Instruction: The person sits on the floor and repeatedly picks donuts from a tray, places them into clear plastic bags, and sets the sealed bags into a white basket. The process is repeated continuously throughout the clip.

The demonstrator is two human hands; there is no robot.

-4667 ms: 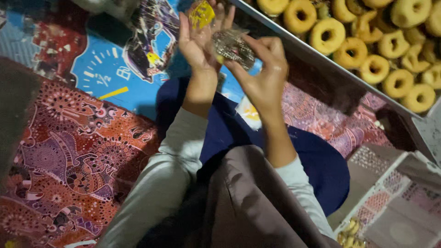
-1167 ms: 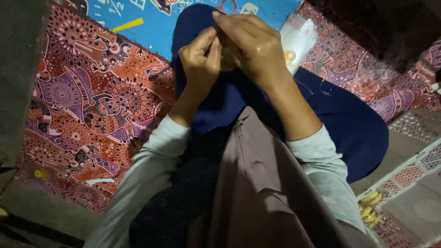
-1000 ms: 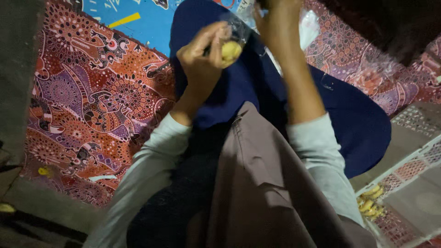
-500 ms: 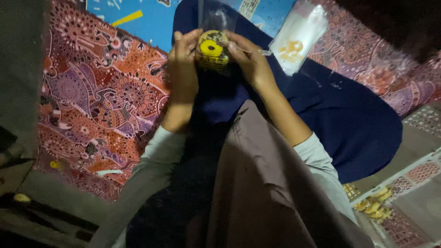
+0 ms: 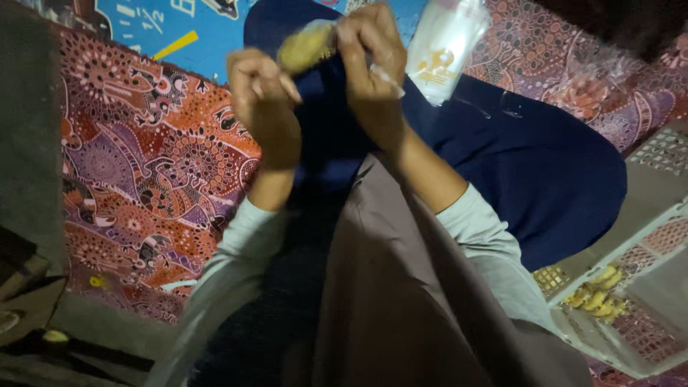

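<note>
My right hand [image 5: 369, 54] grips a small clear plastic bag with a yellow doughnut [image 5: 304, 46] inside, held above my dark blue lap. Its fingers pinch the twisted neck of the bag. My left hand [image 5: 261, 93] is closed just left of the bag, fingers curled near the bag's edge; I cannot tell whether it touches the plastic. Both are blurred by motion.
A stack of clear plastic bags [image 5: 444, 43] with an orange print lies on the patterned red cloth [image 5: 158, 172] beyond my knee. A grey plastic crate [image 5: 631, 287] with small yellow pieces sits at the right. A blue printed mat [image 5: 158, 29] lies at the top left.
The doughnut went into the bag over my lap. Since half a second ago both hands have shifted, the right now twisting the bag's neck while the left drew back slightly.
</note>
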